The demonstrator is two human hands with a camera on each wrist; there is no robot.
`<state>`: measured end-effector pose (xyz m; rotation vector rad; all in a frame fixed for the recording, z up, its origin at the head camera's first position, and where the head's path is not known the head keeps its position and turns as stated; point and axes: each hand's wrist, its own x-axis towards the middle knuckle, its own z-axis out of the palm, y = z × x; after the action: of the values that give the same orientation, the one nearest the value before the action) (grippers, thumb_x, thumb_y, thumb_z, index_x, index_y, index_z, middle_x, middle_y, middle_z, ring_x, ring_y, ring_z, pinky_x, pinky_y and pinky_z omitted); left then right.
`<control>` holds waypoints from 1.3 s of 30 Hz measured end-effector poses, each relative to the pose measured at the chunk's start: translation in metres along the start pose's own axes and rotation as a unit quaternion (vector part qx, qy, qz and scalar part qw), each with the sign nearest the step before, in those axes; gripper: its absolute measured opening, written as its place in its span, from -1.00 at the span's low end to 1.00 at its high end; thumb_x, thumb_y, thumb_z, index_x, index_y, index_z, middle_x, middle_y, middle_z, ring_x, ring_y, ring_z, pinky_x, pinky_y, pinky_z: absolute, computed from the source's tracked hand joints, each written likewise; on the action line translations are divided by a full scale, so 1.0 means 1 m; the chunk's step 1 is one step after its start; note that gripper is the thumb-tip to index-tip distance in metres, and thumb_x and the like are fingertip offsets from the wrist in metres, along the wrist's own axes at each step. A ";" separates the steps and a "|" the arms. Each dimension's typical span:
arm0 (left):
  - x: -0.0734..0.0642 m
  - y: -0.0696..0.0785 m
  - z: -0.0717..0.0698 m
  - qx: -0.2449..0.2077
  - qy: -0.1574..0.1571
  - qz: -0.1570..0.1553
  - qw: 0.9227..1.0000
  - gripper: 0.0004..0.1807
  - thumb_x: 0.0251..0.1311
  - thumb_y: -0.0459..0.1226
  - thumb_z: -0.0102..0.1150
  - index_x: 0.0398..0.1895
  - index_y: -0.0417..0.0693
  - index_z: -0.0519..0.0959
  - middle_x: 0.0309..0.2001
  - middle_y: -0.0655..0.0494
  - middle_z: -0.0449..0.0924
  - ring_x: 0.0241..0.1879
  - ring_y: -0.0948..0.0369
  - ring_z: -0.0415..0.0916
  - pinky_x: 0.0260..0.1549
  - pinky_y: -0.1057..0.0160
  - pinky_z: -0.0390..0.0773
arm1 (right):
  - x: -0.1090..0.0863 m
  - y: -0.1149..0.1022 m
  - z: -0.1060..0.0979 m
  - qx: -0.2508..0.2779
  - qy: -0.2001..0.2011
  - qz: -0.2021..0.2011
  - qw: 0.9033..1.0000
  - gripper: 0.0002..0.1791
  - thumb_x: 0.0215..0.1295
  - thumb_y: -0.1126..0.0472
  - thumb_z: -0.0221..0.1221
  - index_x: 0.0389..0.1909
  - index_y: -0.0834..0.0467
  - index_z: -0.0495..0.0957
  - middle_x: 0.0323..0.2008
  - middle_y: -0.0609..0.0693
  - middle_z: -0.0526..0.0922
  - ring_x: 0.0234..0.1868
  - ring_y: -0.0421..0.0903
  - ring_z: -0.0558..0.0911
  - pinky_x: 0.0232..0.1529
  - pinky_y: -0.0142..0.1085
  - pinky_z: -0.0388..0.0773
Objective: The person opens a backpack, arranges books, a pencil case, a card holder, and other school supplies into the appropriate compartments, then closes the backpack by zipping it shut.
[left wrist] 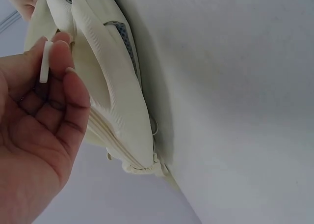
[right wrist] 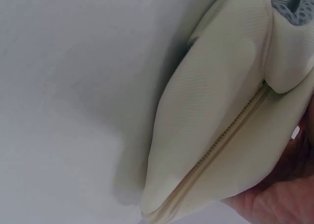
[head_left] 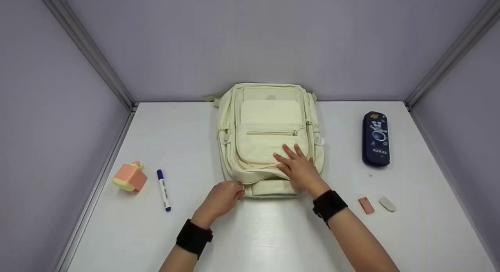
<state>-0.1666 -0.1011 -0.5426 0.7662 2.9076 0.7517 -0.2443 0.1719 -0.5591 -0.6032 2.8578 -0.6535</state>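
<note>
A cream backpack (head_left: 269,115) lies on the white table, its front pockets and zippers facing up. At its lower left corner my left hand (head_left: 220,197) pinches a flat white zipper pull (left wrist: 45,62) between thumb and index finger; the other fingers curl loosely in the left wrist view. My right hand (head_left: 302,172) rests with spread fingers on the lower right of the front pocket. In the right wrist view a zipper seam (right wrist: 216,148) runs along the bag's side, and part of the right hand (right wrist: 279,199) shows behind the fabric.
To the left are an orange-and-yellow bottle-shaped object (head_left: 131,177) and a white marker (head_left: 164,190) with dark blue ends. On the right lie a navy space-print pencil case (head_left: 376,139), a pink eraser (head_left: 366,205) and a whitish eraser (head_left: 387,204). Panels (head_left: 250,41) enclose the table's back and sides.
</note>
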 end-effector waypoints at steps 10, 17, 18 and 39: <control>0.003 0.000 0.004 -0.008 0.018 -0.010 1.000 -0.70 0.23 -0.38 0.26 -0.67 -0.06 0.51 -0.62 0.28 0.37 -0.57 0.31 0.35 -0.56 0.29 0.39 | -0.001 -0.001 -0.003 -0.002 -0.007 -0.003 1.000 -0.46 0.52 -0.18 -0.13 0.46 -0.23 0.23 0.54 -0.07 -0.05 0.53 0.11 -0.20 0.21 0.47 -0.09; 0.002 0.001 0.003 -0.057 0.059 -0.076 0.994 -0.58 0.17 -0.38 0.31 -0.77 0.03 0.39 -0.72 0.34 0.24 -0.67 0.37 0.16 -0.67 0.36 0.26 | -0.011 -0.012 -0.013 -0.005 -0.003 -0.023 1.000 -0.49 0.49 -0.05 0.02 0.40 -0.06 0.37 0.49 0.09 0.13 0.50 0.17 0.00 0.23 0.42 0.00; 0.001 0.002 0.003 -0.062 0.065 -0.086 0.992 -0.61 0.17 -0.39 0.31 -0.76 0.01 0.42 -0.72 0.33 0.27 -0.68 0.37 0.18 -0.68 0.36 0.27 | -0.013 -0.016 -0.014 -0.007 0.017 -0.035 0.999 -0.52 0.48 -0.01 0.07 0.35 -0.01 0.43 0.45 0.13 0.21 0.47 0.18 0.10 0.24 0.39 0.04; -0.008 0.022 0.014 -0.025 0.122 -0.076 0.989 -0.82 0.09 -0.51 0.29 -0.56 -0.15 0.55 -0.57 0.07 0.55 -0.56 0.15 0.53 -0.61 0.22 0.47 | -0.020 -0.110 0.056 0.457 -0.044 0.054 0.887 -0.55 0.57 0.12 -0.07 -0.26 0.37 0.65 -0.45 0.15 0.71 -0.40 0.05 0.73 -0.33 -0.16 0.67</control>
<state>-0.1478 -0.0819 -0.5451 0.4717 3.1005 0.9610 -0.1746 0.0682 -0.5594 -0.2853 2.0916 -1.7101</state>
